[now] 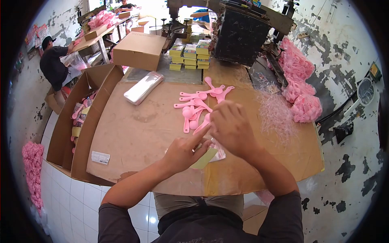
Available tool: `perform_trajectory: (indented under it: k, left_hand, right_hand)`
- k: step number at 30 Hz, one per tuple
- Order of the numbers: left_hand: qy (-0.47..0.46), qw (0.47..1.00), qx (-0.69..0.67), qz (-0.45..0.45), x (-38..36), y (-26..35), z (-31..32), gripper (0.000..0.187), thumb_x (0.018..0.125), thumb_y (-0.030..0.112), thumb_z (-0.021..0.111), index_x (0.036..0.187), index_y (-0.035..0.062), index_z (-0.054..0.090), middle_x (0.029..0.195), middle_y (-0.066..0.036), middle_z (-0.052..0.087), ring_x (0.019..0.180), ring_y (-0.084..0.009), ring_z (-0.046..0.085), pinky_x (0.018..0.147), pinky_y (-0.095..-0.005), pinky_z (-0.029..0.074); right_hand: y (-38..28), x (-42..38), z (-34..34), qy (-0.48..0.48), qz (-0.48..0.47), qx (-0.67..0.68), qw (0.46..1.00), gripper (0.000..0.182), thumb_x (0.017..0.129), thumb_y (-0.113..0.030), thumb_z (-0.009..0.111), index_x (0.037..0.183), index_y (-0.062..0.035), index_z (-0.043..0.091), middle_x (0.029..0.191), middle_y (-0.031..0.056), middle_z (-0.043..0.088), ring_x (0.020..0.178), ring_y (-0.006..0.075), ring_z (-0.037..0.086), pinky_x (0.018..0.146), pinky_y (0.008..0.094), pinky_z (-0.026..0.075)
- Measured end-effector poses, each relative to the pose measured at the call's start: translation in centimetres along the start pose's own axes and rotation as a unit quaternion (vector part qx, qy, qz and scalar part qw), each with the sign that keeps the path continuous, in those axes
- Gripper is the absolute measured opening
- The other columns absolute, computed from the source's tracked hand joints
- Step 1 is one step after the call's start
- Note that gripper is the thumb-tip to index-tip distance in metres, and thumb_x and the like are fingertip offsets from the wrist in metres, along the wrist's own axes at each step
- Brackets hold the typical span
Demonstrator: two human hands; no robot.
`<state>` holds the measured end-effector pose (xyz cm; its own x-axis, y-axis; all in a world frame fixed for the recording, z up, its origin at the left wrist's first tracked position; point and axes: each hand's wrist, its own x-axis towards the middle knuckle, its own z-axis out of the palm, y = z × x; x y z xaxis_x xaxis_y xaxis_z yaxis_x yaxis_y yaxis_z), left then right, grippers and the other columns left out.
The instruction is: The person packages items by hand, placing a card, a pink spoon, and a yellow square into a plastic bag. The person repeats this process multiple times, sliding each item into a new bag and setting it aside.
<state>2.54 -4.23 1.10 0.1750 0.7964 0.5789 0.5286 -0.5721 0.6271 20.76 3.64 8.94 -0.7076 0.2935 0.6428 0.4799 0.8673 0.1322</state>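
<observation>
**Both hands on a small packet at the near edge of the desk**

The left hand (184, 153) and right hand (231, 127) meet over a clear packet (219, 154) with a yellow card (205, 158), fingers curled and pinching it; a pink spoon (201, 125) pokes out between them. Just beyond the hands lies a loose heap of pink spoons (200, 101) on the desk (133, 133). Farther off to the left sits a stack of clear bags (143, 87), and an open cardboard box (77, 121) beside the desk

Single head-worn view, fisheye, looking forward and down from above onto cardboard-covered table (133, 133); hands close below lens, workshop beyond.
</observation>
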Motion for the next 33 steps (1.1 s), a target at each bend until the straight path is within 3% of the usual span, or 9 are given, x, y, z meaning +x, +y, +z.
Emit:
perform_trajectory:
  k: [5,9,12,13,17,22,25,30,33]
  left_hand:
    - [-0.011,0.984,-0.137,-0.114,0.5,1.0,-1.1,0.044,0.100,0.007,0.065,0.143,-0.0005,0.055,0.094,-0.012,0.079,0.091,-0.0136,0.075,0.081,-0.0300,0.060]
    - [0.013,0.932,-0.304,-0.199,0.6,-0.6,-0.5,0.037,0.104,0.008,0.061,0.139,-0.0035,0.057,0.104,-0.013,0.077,0.099,-0.0124,0.072,0.087,-0.0270,0.057]
    - [0.042,0.913,-0.340,-0.224,0.6,-0.8,-0.3,0.034,0.105,0.010,0.061,0.136,-0.0036,0.060,0.109,-0.013,0.076,0.101,-0.0105,0.070,0.086,-0.0252,0.056]
    - [0.043,0.910,-0.343,-0.230,0.8,-0.7,-0.4,0.033,0.105,0.010,0.061,0.135,-0.0042,0.060,0.111,-0.013,0.076,0.102,-0.0107,0.070,0.087,-0.0250,0.055]
    - [0.063,0.914,-0.332,-0.226,0.9,-1.1,-0.1,0.032,0.106,0.013,0.061,0.132,-0.0049,0.062,0.111,-0.013,0.075,0.103,-0.0116,0.070,0.088,-0.0250,0.056]
    - [0.046,0.883,-0.373,-0.281,1.1,-1.3,0.0,0.029,0.107,0.019,0.060,0.122,-0.0050,0.067,0.108,-0.011,0.076,0.097,-0.0103,0.069,0.085,-0.0249,0.055]
    - [0.034,0.894,-0.351,-0.277,1.0,-1.4,0.4,0.028,0.107,0.020,0.061,0.117,-0.0048,0.069,0.105,-0.010,0.076,0.093,-0.0096,0.069,0.082,-0.0250,0.055]
    - [0.043,0.894,-0.357,-0.267,0.4,-2.4,0.6,0.028,0.106,0.020,0.062,0.118,-0.0041,0.068,0.104,-0.009,0.076,0.091,-0.0094,0.069,0.078,-0.0252,0.056]
    - [0.031,0.884,-0.368,-0.288,0.7,-2.1,0.1,0.026,0.105,0.018,0.063,0.120,-0.0032,0.067,0.107,-0.009,0.075,0.093,-0.0094,0.069,0.076,-0.0251,0.057]
  right_hand:
    - [3.8,-1.2,-1.9,-0.017,0.236,0.339,0.911,0.013,0.096,-0.017,0.061,0.095,-0.0059,0.054,0.088,0.0076,0.056,0.082,0.0173,0.060,0.072,0.0351,0.048]
    - [10.1,-6.0,-7.0,-0.177,0.264,0.734,0.601,0.008,0.100,-0.011,0.055,0.101,-0.0034,0.055,0.082,0.0070,0.058,0.076,0.0158,0.062,0.067,0.0317,0.050]
    - [17.9,-12.2,-7.2,-0.044,0.416,0.583,0.696,0.016,0.098,0.000,0.049,0.110,-0.0018,0.058,0.093,0.0121,0.065,0.088,0.0227,0.067,0.078,0.0353,0.053]
    - [20.0,-14.1,-6.7,-0.046,0.443,0.420,0.791,0.021,0.097,0.003,0.047,0.114,-0.0013,0.059,0.096,0.0138,0.068,0.092,0.0250,0.069,0.081,0.0365,0.054]
    - [20.6,-18.8,-5.9,-0.064,0.296,-0.177,0.936,0.040,0.089,0.011,0.049,0.126,0.0003,0.060,0.126,0.0206,0.067,0.121,0.0353,0.062,0.104,0.0441,0.047]
    - [12.6,-11.9,-4.6,-0.035,0.296,0.070,0.952,0.044,0.091,-0.006,0.064,0.134,-0.0023,0.060,0.124,0.0162,0.066,0.110,0.0314,0.063,0.098,0.0411,0.049]
    - [6.1,-7.8,-1.7,-0.184,0.329,0.423,0.824,0.043,0.093,-0.022,0.075,0.130,-0.0026,0.062,0.109,0.0086,0.068,0.098,0.0203,0.065,0.087,0.0374,0.052]
    - [1.1,-6.3,4.4,-0.128,0.281,0.667,0.678,0.034,0.097,-0.010,0.070,0.129,-0.0022,0.061,0.097,0.0030,0.066,0.091,0.0086,0.063,0.078,0.0257,0.051]
    - [1.7,-6.2,4.6,-0.137,0.286,0.665,0.676,0.028,0.098,-0.004,0.067,0.125,-0.0007,0.063,0.096,0.0007,0.065,0.089,0.0053,0.062,0.077,0.0226,0.051]
